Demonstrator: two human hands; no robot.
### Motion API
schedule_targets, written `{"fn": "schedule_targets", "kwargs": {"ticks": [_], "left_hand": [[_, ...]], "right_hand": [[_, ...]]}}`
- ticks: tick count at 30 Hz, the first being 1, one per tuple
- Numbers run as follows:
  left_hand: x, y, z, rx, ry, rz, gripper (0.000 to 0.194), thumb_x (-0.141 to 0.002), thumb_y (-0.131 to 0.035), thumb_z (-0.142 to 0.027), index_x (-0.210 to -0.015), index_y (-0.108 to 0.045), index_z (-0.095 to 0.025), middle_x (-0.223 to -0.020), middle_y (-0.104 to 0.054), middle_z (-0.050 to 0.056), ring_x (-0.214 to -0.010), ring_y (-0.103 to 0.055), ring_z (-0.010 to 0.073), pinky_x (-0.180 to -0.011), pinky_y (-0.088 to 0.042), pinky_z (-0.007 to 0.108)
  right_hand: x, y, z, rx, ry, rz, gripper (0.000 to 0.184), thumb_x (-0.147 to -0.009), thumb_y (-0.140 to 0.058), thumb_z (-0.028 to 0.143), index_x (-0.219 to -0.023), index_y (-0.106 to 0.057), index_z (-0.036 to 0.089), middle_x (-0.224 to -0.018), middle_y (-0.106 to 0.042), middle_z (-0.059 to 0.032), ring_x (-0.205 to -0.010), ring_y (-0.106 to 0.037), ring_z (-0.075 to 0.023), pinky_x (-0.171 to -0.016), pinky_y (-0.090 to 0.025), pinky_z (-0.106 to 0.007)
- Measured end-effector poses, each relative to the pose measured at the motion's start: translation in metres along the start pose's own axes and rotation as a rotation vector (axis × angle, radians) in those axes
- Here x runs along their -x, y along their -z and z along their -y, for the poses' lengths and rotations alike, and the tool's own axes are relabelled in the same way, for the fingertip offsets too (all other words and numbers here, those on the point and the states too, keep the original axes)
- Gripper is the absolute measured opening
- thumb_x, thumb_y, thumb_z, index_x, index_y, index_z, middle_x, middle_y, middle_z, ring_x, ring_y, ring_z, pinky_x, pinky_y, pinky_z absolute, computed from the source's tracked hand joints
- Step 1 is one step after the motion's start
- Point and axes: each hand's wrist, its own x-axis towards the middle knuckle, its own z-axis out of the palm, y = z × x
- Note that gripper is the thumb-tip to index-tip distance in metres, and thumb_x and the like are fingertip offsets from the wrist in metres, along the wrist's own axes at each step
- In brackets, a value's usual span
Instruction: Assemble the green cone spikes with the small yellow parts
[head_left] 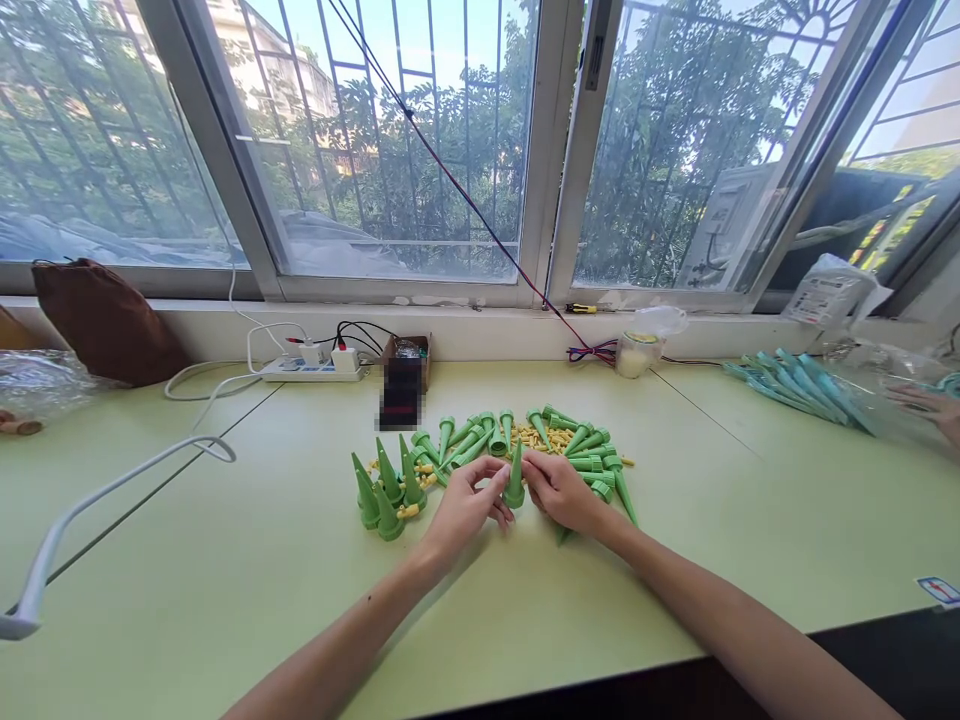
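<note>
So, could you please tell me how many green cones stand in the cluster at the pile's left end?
4: the leftmost cone, the front cone, the middle cone just behind it, and the rightmost cone. Another might be hidden behind them.

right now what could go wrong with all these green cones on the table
The right forearm passes close to the green cones on the right of the heap, so it might brush one and set it rolling. The left hand sits near the upright green cones, and a sideways knock could tip them. The small yellow pieces lie loose among the cones and could scatter.
</note>
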Motion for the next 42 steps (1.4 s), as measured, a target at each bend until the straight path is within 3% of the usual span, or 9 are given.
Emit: {"fn": "schedule_targets", "kwargs": {"ticks": [23, 42], "left_hand": [[0.0007, 0.0007, -0.0010, 0.037, 0.006, -0.020, 0.040, -0.071, -0.077, -0.053, -0.080, -0.067, -0.015, -0.063, -0.058, -0.002, -0.050, -0.053, 0.0094, -0.051, -0.045, 0.023], [0.0000, 0.0018, -0.0017, 0.026, -0.025, -0.032, 0.041, -0.070, -0.078, -0.053, -0.078, -0.068, -0.014, -0.074, -0.060, 0.000, -0.055, -0.050, 0.0078, -0.050, -0.042, 0.021]], "right_hand": [[0.0007, -0.0010, 0.0018, -0.036, -0.002, 0.016, 0.038, -0.102, -0.041, 0.043, -0.070, -0.040, 0.022, -0.056, -0.044, 0.0034, -0.053, -0.038, -0.0129, -0.051, -0.030, -0.026], [0.0011, -0.0016, 0.0014, -0.017, 0.008, 0.030, 0.035, -0.103, -0.040, 0.041, -0.074, -0.045, 0.022, -0.056, -0.043, 0.0041, -0.052, -0.038, -0.0129, -0.053, -0.030, -0.026]]}}
